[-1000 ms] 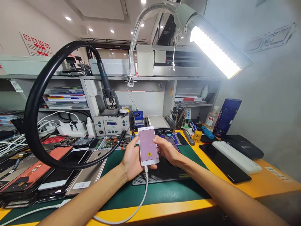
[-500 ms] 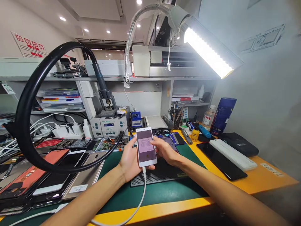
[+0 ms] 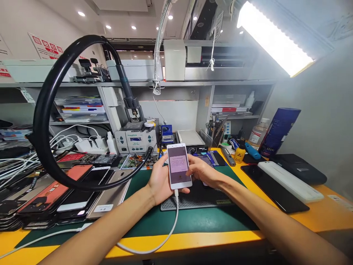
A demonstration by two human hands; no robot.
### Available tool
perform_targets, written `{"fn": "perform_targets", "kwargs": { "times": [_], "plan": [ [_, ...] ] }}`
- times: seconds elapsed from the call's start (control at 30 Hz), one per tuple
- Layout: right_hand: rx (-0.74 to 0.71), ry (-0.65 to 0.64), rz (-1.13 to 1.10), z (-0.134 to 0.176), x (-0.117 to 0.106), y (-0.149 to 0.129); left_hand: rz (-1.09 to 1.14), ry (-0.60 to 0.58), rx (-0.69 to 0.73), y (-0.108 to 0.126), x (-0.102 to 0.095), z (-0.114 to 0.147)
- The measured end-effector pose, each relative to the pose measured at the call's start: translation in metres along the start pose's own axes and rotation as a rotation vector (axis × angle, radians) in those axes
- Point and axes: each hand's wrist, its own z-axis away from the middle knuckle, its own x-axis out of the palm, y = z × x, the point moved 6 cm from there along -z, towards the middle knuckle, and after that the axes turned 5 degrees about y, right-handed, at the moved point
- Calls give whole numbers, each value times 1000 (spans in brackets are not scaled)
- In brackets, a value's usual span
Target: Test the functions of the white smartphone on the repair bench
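A white smartphone (image 3: 178,180) is held upright above the workbench, its lit screen showing a pale text box over a dim background. My left hand (image 3: 159,184) wraps around it from the left and below, with fingertips emerging under its lower right corner. At the right edge, my right hand (image 3: 203,172) holds the phone too, its thumb over the lower right of the screen; its other fingers are partly hidden behind. A white charging cable (image 3: 177,209) runs from the phone's bottom end down to the bench edge. Below lies a dark perforated pad (image 3: 198,203) on the green mat (image 3: 209,222).
Several phones and phone parts (image 3: 79,191) lie at left under a looping black hose (image 3: 41,110) of the rework station (image 3: 135,141). A black phone (image 3: 273,187), a white slab-like device (image 3: 289,180) and bottles (image 3: 257,134) stand or lie at right. A bright lamp (image 3: 275,40) hangs above.
My right thumb has slid from the middle right of the screen to its lower right. The camera view has shifted, so everything sits differently in frame. The phone stays in my hands.
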Motion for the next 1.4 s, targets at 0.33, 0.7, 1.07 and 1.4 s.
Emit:
{"fn": "perform_targets", "kwargs": {
  "times": [0.33, 0.7, 1.07, 1.4],
  "plan": [
    [40, -58, 51, 4, 2, -5, 32, 2, -8, 0, 1, -2],
    [57, 2, 6, -1, -3, 2, 33, -11, 2, 0, 0, -3],
    [94, 98, -98, -1, -1, 5, 43, -39, -17, -2, -1, -3],
    [114, 82, -60, -1, 0, 8, 31, -24, -13, -1, -1, -3]
  ]
}}
